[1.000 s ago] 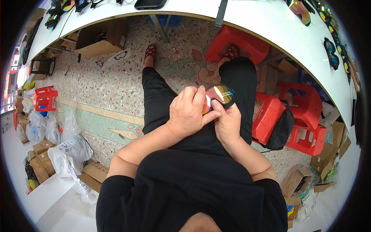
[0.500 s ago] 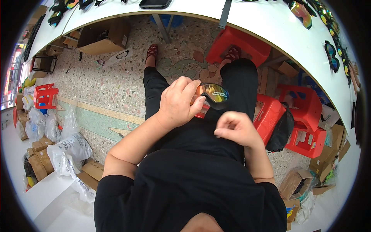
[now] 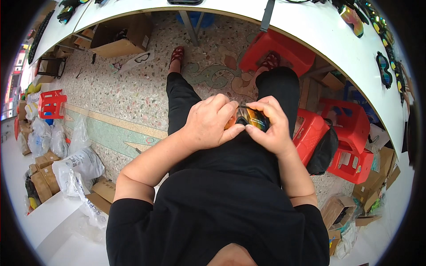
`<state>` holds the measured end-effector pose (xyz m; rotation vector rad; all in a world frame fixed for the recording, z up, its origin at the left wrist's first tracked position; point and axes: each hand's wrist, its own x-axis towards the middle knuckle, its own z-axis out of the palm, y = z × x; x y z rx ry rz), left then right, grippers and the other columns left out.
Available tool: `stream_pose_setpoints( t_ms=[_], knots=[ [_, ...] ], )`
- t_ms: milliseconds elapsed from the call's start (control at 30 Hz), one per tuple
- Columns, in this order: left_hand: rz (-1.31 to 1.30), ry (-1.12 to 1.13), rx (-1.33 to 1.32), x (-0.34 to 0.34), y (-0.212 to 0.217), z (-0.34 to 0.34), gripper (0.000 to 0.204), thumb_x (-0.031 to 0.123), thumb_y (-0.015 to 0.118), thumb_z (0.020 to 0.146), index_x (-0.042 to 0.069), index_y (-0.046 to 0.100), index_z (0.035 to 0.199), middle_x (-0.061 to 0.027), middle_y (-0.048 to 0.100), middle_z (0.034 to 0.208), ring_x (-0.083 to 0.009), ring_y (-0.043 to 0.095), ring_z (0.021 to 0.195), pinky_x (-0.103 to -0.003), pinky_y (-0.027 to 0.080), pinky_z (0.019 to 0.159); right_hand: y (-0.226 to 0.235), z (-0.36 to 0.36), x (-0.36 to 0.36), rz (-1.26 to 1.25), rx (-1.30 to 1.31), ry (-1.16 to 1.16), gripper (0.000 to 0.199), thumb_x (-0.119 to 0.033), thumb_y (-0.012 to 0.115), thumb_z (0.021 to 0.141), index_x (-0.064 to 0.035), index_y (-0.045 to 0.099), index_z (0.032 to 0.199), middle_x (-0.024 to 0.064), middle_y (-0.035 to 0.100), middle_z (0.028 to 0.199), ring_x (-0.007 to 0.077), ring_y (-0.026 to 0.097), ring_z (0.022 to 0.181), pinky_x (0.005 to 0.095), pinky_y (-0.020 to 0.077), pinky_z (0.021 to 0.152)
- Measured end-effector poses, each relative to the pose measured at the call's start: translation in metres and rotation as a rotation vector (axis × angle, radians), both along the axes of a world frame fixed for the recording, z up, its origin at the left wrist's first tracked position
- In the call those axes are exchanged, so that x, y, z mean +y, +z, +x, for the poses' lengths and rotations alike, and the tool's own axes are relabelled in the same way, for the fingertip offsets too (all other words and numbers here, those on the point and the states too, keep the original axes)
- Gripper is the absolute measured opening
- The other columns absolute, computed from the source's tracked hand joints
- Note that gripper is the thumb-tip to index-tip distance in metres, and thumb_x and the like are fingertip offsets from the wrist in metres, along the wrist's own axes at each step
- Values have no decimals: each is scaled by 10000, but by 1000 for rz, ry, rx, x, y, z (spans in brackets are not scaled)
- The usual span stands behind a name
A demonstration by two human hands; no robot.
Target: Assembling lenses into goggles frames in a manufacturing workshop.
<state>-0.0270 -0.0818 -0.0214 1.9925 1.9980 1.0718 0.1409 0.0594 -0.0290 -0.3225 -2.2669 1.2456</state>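
Observation:
Over my lap I hold a pair of goggles (image 3: pixel 257 119) with a mirrored orange-green lens and a dark frame. My left hand (image 3: pixel 210 119) grips one end, thumb near the nose notch and fingers over the upper edge. Around the other end is my right hand (image 3: pixel 272 125), its thumb by the notch and its fingers curled over the top. Both thumb tips are close together below the lens. Much of the frame is hidden by my fingers, and no strap can be made out.
A curved white table (image 3: pixel 222 9) spans the front, with more goggles (image 3: pixel 384 69) at its right. A grey strap (image 3: pixel 267 16) hangs over its edge. Red stools (image 3: pixel 341 119) and a black bag (image 3: pixel 323 152) stand at my right. Plastic bags (image 3: pixel 80 170) and cardboard boxes (image 3: pixel 45 177) lie left.
My right hand has moved up and taken hold of the free end of the goggles, covering part of the lens. My left hand keeps its grip.

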Motion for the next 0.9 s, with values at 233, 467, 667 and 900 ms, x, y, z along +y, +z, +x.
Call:
stream_pose_setpoints(
  t_ms=[233, 467, 667, 900],
  knots=[
    [24, 29, 50, 3, -3, 0, 437, 312, 735, 771, 19, 627, 1077, -115, 580, 946, -283, 610, 831, -374, 526, 712, -14, -7, -16, 140, 50, -172, 399, -155, 762, 678, 4, 616, 1014, 142, 569, 935, 278, 578, 852, 353, 498, 745],
    [99, 74, -106, 10, -16, 0, 315, 166, 738, 785, 27, 653, 1054, -130, 589, 981, -296, 575, 887, -377, 482, 774, -5, 3, -13, 121, -28, -107, 528, -168, 870, 595, -3, 639, 1040, 122, 575, 942, 256, 595, 834, 343, 505, 709],
    [67, 267, -330, 19, -20, 11, 96, 98, 712, 840, 7, 707, 872, -99, 614, 810, -241, 596, 793, -344, 480, 746, -11, 3, -21, 116, 16, -175, 518, -151, 875, 573, -7, 645, 1013, 90, 568, 889, 194, 560, 743, 289, 477, 633],
    [410, 560, -1271, 26, -34, -14, 298, 248, 455, 1057, -5, 600, 1121, -77, 645, 1014, -140, 592, 899, -287, 467, 825, -25, 5, -20, -106, 59, -297, 465, -128, 849, 633, -1, 650, 1033, 36, 530, 873, 113, 487, 716, 230, 429, 621]
  ],
)
